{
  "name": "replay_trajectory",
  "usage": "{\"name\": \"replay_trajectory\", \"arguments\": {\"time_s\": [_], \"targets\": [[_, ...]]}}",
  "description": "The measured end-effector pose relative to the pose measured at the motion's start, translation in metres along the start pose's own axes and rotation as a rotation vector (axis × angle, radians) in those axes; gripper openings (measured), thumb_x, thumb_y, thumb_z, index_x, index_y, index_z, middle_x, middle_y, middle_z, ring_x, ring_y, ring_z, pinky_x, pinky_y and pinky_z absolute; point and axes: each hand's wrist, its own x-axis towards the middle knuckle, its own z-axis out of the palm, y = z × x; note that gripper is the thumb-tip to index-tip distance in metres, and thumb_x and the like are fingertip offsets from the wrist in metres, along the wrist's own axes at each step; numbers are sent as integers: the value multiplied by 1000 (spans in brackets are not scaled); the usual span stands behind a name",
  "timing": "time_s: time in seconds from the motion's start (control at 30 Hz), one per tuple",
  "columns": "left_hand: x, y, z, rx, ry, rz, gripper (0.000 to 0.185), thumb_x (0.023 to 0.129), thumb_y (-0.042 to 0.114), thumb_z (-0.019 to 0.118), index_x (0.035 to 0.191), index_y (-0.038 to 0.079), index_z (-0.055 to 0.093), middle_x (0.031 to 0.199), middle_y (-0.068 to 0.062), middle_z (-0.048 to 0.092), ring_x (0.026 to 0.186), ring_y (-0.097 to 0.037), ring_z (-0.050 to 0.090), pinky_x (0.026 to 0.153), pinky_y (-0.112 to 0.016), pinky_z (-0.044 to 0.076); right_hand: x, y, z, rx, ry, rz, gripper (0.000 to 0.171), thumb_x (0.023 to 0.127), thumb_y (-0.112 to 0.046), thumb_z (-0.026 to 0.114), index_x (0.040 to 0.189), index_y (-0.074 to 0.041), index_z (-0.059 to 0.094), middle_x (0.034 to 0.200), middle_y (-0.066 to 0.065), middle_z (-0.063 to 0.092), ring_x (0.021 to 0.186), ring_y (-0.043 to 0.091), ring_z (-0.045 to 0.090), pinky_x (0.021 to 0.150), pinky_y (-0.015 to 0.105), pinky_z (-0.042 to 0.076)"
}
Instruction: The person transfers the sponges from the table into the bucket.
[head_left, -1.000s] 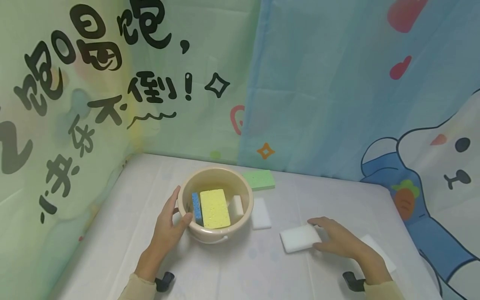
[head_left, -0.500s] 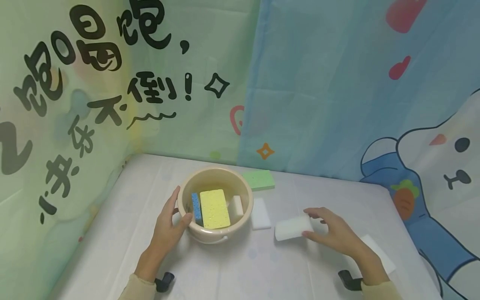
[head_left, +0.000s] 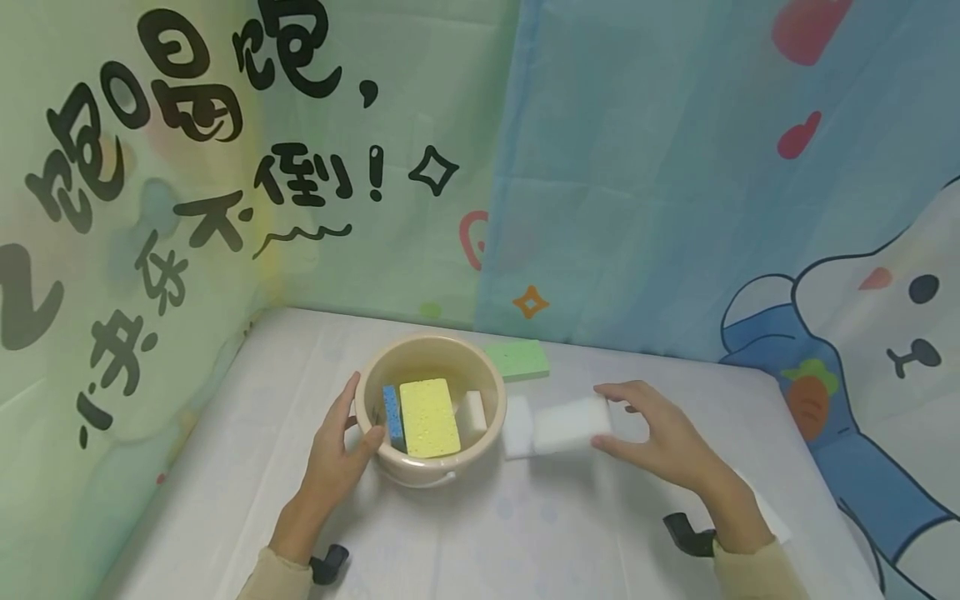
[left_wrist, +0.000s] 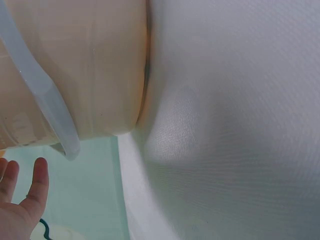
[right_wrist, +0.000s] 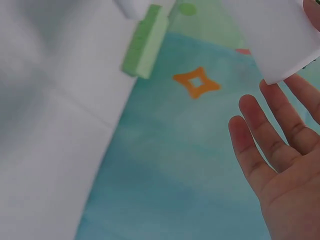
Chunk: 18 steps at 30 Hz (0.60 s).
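Right hand: the right hand point(head_left: 667, 442) pinches the held white block point(head_left: 572, 425) by its right end between thumb and fingertips, a gap showing between palm and block; in its wrist view, two fingers stand clear.
Held white block: it hangs above the tabletop point(head_left: 487, 542), right of the bucket point(head_left: 435, 357), a shadow beneath it; its left end overlaps the flat white block point(head_left: 516, 429) in the head view, and whether they touch I cannot tell.
Left hand: the left hand point(head_left: 333, 458) holds the bucket's left side, thumb at the rim, fingers spread around the outer wall.
Bucket: beige, upright, with a pale handle point(left_wrist: 45, 95) hanging down its outside.
Inside the bucket: a blue sponge point(head_left: 393, 417) at the left, a yellow sponge point(head_left: 430, 417) in the middle, a small white piece point(head_left: 471, 412) at the right.
Beside the bucket: a green sponge point(head_left: 519, 360) lies behind and to the right; the flat white block is nearer the front.
Right wrist: another white piece point(head_left: 768, 512) lies partly hidden behind it.
Backdrop: printed cloth point(head_left: 615, 208) with black lettering, hearts and a cartoon animal point(head_left: 885, 225).
Sleeves: beige; a black mount point(head_left: 330, 564) sits at the left wrist, another at the right.
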Motion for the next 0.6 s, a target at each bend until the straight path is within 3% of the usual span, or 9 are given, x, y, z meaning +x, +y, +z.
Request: {"name": "replay_trajectory", "arguments": {"time_s": [0.1, 0.27, 0.6], "targets": [[0, -1, 0, -5, 0, 5, 77, 95, 31, 60, 159, 6, 25, 160, -12, 31, 143, -32, 34, 105, -53, 45, 9, -8, -7, -10, 14, -30, 66, 75, -19, 89, 134, -9, 61, 124, 3, 63, 110, 16, 57, 83, 29, 53], [0, -3, 0, -9, -1, 7, 77, 95, 32, 60, 159, 8, 24, 160, -11, 31, 143, -30, 34, 105, -52, 45, 25, -22, -18, -19, 37, -78, 68, 72, -16, 90, 133, -9, 61, 127, 3, 62, 111, 17, 56, 85, 26, 50], [0, -3, 0, -19, -2, -1, 77, 95, 31, 60, 160, 13, 23, 161, -9, 31, 144, -29, 34, 105, -53, 44, 59, -54, -29, 5, 25, -183, 68, 72, -16, 90, 134, -10, 61, 129, 4, 60, 118, 23, 54, 91, 51, 51]]}}
